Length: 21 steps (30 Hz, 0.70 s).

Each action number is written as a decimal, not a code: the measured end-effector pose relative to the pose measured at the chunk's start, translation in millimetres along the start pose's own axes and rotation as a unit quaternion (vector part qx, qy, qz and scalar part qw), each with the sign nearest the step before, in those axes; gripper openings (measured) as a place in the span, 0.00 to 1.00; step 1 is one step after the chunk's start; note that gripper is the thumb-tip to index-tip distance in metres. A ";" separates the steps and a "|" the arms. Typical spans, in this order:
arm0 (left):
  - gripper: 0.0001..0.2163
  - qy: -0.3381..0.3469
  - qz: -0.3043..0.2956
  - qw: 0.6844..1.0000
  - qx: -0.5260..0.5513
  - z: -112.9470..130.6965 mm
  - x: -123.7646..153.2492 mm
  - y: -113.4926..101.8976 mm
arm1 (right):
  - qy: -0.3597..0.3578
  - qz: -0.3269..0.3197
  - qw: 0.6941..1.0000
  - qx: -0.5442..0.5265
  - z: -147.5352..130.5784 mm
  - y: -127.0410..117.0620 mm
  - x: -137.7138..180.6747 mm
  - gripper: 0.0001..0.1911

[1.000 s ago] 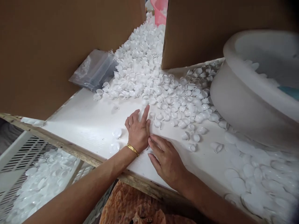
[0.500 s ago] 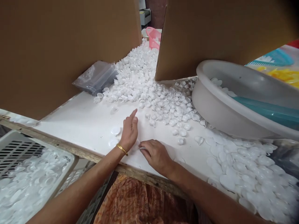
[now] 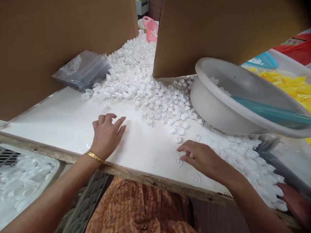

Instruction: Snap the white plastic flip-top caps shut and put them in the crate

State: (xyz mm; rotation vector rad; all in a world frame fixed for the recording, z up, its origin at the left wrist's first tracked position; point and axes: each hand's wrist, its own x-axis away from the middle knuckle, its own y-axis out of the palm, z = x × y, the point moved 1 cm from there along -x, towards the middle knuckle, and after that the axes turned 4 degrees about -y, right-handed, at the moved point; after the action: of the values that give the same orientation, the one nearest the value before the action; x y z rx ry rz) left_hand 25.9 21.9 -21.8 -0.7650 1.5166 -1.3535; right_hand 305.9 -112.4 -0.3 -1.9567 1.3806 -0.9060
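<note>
My left hand (image 3: 107,136), with a gold bangle (image 3: 95,157) at its wrist, hovers over the white tabletop (image 3: 143,149) with its fingers spread and nothing in them. A small white piece lies partly hidden behind that wrist. On the right, my right hand (image 3: 204,158) is half curled, thumb and forefinger apart. Just below its fingertips lies a small white saucer (image 3: 179,161); whether they touch, I cannot tell. Another saucer (image 3: 195,179) rests nearer the table edge. Beyond both hands spreads a heap of tiny white toy cups (image 3: 136,77).
Cardboard panels (image 3: 68,29) stand at the back. A large grey basin (image 3: 213,106) holding something teal is on the right, beside a pile of white saucers (image 3: 233,155). A clear plastic bag (image 3: 82,69) lies at left. Below the edge is a crate (image 3: 57,166) of white pieces.
My hands have moved apart: the left one leftward with fingers now spread, the right one rightward to the saucers. The view has shifted, bringing more of the yellow pieces into sight.
</note>
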 end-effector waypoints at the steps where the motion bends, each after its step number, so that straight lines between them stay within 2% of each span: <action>1: 0.16 0.017 -0.012 0.999 0.034 8.8 -0.1 1.3 | 0.002 -0.013 1.000 0.021 2.3 6.5 6.5 0.12; 4: 0.16 0.085 -0.056 0.985 0.136 41.3 -2.6 11.5 | 0.013 -0.008 0.997 0.079 0.1 29.6 11.1 0.15; 6: 0.18 0.104 -0.064 0.981 0.152 58.6 -6.5 18.7 | 0.019 0.012 0.995 0.097 -5.8 38.7 5.2 0.11; 9: 0.18 0.114 -0.074 0.981 0.141 70.5 -8.2 21.2 | 0.030 0.044 0.996 0.077 -13.8 38.1 -6.7 0.06; 15: 0.17 0.119 -0.101 0.959 0.238 62.3 18.6 11.0 | 0.057 0.163 0.984 -0.052 -18.3 26.0 -32.6 0.03; 18: 0.17 0.066 -0.082 0.959 0.263 51.8 24.8 13.2 | 0.012 0.227 0.970 -0.087 -21.8 32.2 -52.3 0.02; 21: 0.16 0.023 -0.054 0.970 0.237 43.1 21.7 16.8 | -0.073 0.268 0.959 -0.051 -26.6 46.5 -71.7 0.03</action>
State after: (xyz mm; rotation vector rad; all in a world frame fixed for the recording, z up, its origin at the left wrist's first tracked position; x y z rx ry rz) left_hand 59.6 -11.1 -41.3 -0.5182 1.1271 -1.7391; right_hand 241.7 -60.1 -34.4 -1.5507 1.7677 -0.4340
